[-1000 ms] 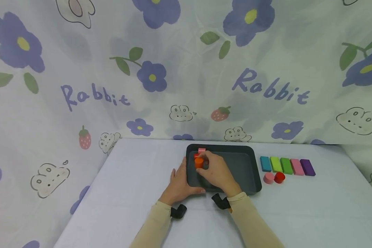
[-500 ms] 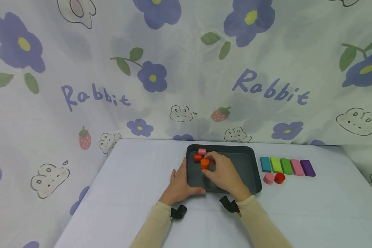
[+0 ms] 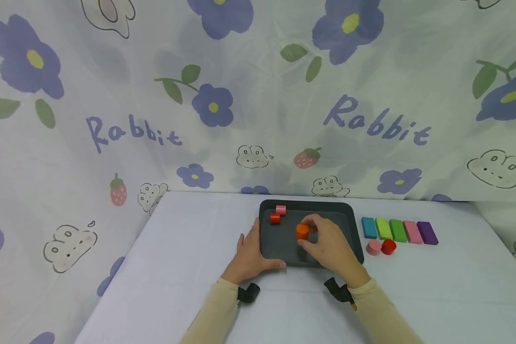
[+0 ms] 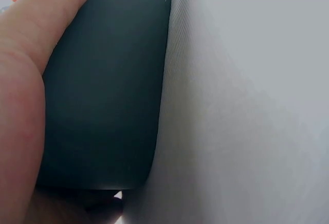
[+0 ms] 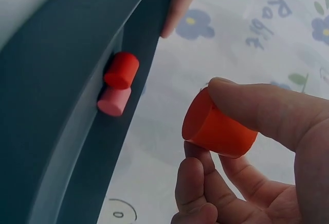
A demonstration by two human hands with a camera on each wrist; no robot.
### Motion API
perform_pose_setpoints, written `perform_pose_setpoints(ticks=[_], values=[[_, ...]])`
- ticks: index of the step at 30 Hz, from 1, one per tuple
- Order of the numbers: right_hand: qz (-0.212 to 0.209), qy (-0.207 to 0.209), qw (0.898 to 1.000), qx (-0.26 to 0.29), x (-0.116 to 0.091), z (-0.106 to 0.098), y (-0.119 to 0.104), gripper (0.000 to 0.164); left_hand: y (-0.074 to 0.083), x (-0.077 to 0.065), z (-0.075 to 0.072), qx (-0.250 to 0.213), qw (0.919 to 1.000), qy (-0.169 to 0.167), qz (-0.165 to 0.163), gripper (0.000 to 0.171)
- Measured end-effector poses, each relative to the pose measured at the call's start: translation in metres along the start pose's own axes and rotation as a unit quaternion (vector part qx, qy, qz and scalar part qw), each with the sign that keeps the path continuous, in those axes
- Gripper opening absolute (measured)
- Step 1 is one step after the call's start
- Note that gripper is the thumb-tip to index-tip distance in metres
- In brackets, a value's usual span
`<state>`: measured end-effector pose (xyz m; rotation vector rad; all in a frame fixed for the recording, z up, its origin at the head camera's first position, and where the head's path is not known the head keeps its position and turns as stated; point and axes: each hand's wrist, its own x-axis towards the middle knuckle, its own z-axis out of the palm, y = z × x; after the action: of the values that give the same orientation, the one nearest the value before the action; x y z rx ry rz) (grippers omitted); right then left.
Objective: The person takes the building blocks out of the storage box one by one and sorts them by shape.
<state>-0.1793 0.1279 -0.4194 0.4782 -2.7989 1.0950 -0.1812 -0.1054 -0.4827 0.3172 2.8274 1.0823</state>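
Observation:
My right hand point(image 3: 334, 247) pinches an orange cylinder block point(image 3: 302, 232) between thumb and fingertips, above the dark grey tray point(image 3: 279, 243). In the right wrist view the orange block is held well apart from the tray. My left hand point(image 3: 250, 258) lies around the tray's near left corner, fingers straight along the left side and thumb along the front edge. Seen from the left wrist, that thumb point(image 4: 38, 23) rests along the tray's outer wall. Inside the tray, near its far left corner, lie a red cylinder block point(image 3: 275, 218) and a smaller-looking pink cylinder block point(image 3: 281, 209).
Right of the tray, a row of flat blocks runs blue point(image 3: 369, 228), yellow-green point(image 3: 383, 229), green point(image 3: 398, 231), pink point(image 3: 412, 232), purple point(image 3: 427, 233). Before them stand a pink cylinder point(image 3: 373, 247) and a red cylinder point(image 3: 388, 246). A patterned cloth point(image 3: 258, 105) hangs behind the white table.
My right hand has moved right with the orange block, from beside the red block in the tray toward the tray's middle. The left hand and tray stay in place.

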Motion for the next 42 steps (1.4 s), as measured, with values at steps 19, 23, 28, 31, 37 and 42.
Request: perform_pose_setpoints(ticks=[19,23,28,31,37,42], values=[[0.005,0.021,0.999,-0.026,-0.027,-0.03,0.035,0.045,-0.002,-0.002,0.001,-0.004,1.0,0.003,-0.001,0.137],[0.0,0.024,0.999,-0.032,-0.032,-0.039,0.044,0.045,-0.002,-0.002,0.001,-0.004,1.0,0.004,0.002,0.137],[-0.002,0.023,0.999,-0.039,-0.04,-0.049,0.051,0.044,-0.002,-0.002,0.001,0.002,1.0,0.005,-0.002,0.137],[0.0,0.03,0.998,-0.049,-0.044,-0.053,0.056,0.043,-0.003,-0.001,0.002,0.004,1.0,0.007,-0.001,0.137],[0.014,0.032,0.998,-0.062,-0.052,-0.062,0.067,0.045,-0.003,-0.001,0.002,-0.002,1.0,0.005,-0.004,0.138],[0.015,0.035,0.997,-0.071,-0.06,-0.069,0.075,0.045,-0.002,-0.001,0.001,-0.003,1.0,0.002,-0.004,0.138]])
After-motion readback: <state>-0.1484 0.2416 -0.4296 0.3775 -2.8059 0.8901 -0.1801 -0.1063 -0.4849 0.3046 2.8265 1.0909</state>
